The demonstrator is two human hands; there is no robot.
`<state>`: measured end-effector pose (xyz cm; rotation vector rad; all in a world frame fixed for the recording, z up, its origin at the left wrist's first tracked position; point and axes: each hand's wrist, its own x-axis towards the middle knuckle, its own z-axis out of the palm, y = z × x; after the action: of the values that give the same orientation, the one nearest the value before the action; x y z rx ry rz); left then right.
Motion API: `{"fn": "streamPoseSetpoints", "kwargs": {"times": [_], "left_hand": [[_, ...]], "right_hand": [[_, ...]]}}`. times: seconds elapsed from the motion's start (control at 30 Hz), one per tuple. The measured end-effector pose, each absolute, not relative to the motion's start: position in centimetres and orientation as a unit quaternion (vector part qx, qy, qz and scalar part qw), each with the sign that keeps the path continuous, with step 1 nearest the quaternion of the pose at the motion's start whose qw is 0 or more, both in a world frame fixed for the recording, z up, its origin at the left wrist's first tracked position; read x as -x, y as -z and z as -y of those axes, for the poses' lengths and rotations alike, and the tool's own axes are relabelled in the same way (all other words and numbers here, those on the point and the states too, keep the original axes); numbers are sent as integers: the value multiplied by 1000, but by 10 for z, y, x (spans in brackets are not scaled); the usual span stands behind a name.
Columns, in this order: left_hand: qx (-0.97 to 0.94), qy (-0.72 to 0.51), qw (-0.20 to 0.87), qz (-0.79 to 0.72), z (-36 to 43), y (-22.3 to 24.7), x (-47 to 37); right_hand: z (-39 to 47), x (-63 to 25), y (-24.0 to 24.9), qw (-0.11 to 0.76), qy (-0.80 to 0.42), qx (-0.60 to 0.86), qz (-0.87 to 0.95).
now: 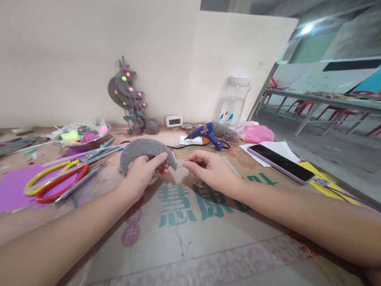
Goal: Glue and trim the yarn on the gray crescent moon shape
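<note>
Gripping a grey, yarn-wrapped crescent (140, 148), the left hand (141, 172) has thumb and fingers clamped on its inner curve, near the tip that points right. Across to the right hand (209, 168), and it's thumb and fingertips together, pinching a thin grey strand (180, 165) beside that very tip! Beneath both hands, a flat brown cardboard sheet (174, 252) shows printed green characters. Just beyond the right hand sits a blue glue gun (206, 133), a loose bundle of grey yarn (226, 133) close beside it; off to that hand's right lies a black-screened phone with a lilac edge (282, 163). Left of the left hand, looped red and yellow handles (84, 173) rest over a purple sheet (9, 192).
</note>
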<state>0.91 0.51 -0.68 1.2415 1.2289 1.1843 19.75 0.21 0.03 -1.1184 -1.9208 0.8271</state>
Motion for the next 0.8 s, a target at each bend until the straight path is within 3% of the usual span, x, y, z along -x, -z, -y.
{"fn": "streamPoseSetpoints", "kwargs": {"times": [0.57,0.8], "left_hand": [[-462,-507,575,-446,-12,14,-5],[-466,-507,566,-454,-10,13,-5]], "right_hand": [[-8,-198,10,353,-306,427,774],[-9,-200,12,309,-216,386,842]]}}
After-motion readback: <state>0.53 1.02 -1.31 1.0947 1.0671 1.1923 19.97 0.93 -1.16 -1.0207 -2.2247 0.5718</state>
